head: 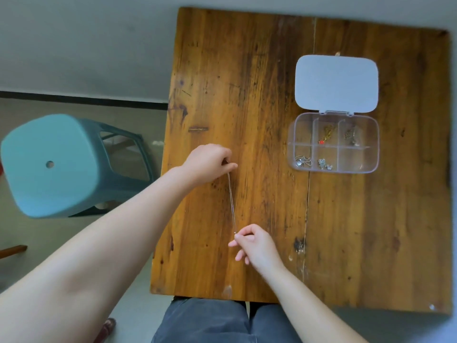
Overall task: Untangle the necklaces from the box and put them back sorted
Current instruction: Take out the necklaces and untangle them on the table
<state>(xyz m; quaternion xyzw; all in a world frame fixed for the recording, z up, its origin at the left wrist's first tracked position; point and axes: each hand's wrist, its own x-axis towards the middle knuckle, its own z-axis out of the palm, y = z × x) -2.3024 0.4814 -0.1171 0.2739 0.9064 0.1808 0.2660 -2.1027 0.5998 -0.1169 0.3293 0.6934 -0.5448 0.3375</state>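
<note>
Both hands, left hand (207,162) and right hand (252,241), pinch the thin silver chain necklace (232,201) tight over the brown wooden tabletop (259,95), probably to pull it straight.

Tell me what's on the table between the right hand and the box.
Nothing: in the head view, only bare wooden table lies between the right hand and the box. The chain runs the other way, to the left hand.

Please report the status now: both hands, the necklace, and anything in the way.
Left hand and right hand each pinch one end of thin silver necklace, stretched straight. Open compartment box holds four pieces. Nothing blocking.
</note>
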